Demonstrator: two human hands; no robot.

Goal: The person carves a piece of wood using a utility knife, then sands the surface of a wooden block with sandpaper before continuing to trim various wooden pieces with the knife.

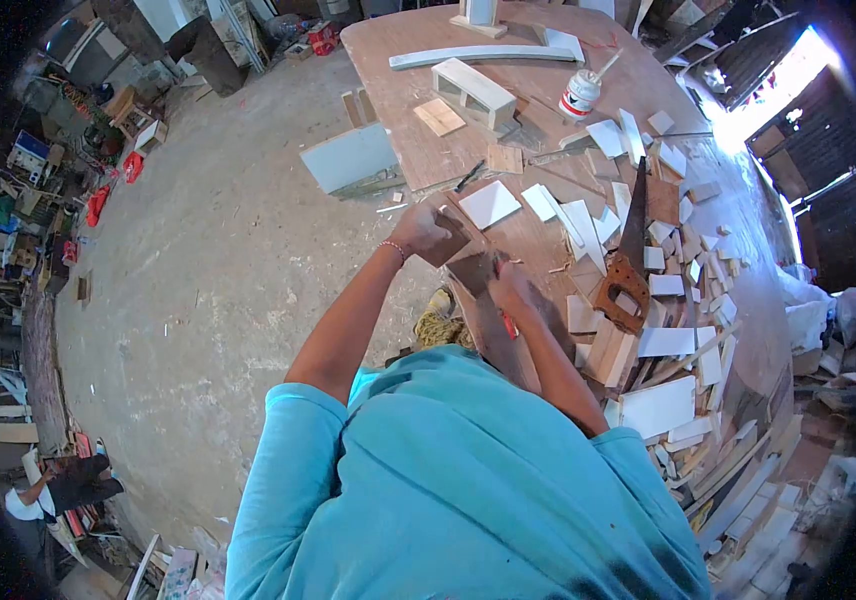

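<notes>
My left hand [426, 232] is wrapped round a small brown wooden piece [454, 246] at the table's near left edge. Close beside it, my right hand [511, 286] is closed at the edge of another brown board [472, 270]; what its fingers hold is too small to make out. A white rectangular piece [489, 205] lies just beyond both hands. To the right rests a handsaw [628, 262] with a wooden handle. Something red [510, 325] shows beside my right wrist.
Many wood offcuts [693, 255] cover the table's right side. Farther back stand a white glue container [580, 93] with a stick in it, a pale wooden frame [474, 90] and a curved strip [483, 54]. Another person [58, 487] is at the lower left.
</notes>
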